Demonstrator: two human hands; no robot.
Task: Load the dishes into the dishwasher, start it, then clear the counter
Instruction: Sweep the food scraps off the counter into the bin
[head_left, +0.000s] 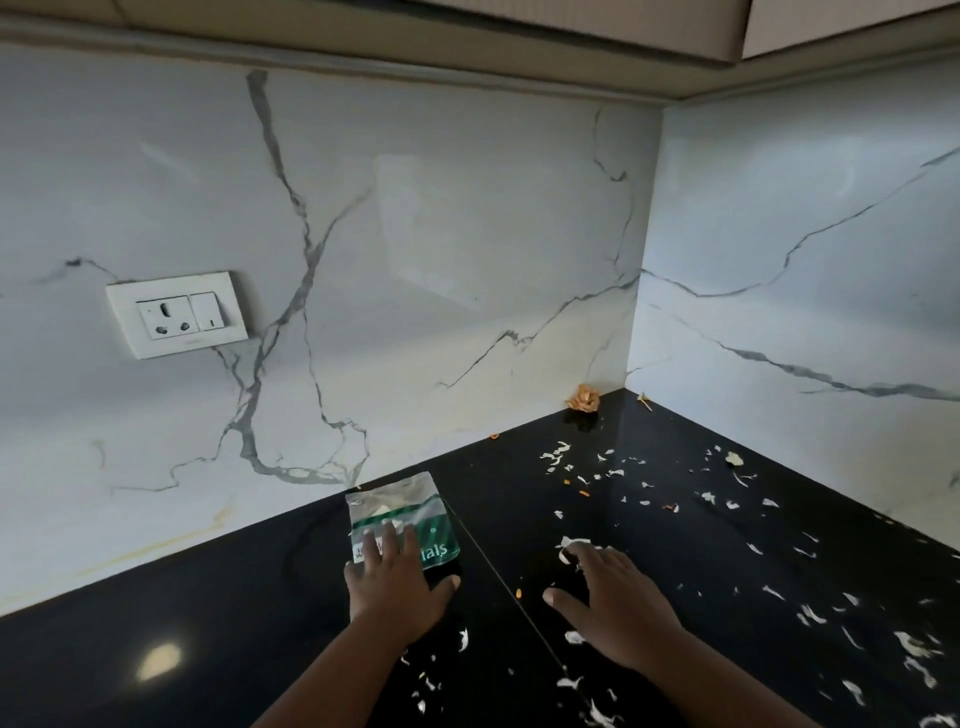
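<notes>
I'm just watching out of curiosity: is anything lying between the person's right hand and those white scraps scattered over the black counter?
Nothing visible does. The right hand hovers low over the black counter, fingertips right at a white scrap; more white scraps lie in the open to its right. The left hand rests on a plastic packet, off to the side.

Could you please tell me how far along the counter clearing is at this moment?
Done: no dishes show on the black counter; the dishwasher is out of view, so loading cannot be confirmed. In hand: the left hand rests flat on a green and clear packet, while the right hand touches white peel scraps. Left: scraps scattered to the right, and an orange peel in the corner.
</notes>
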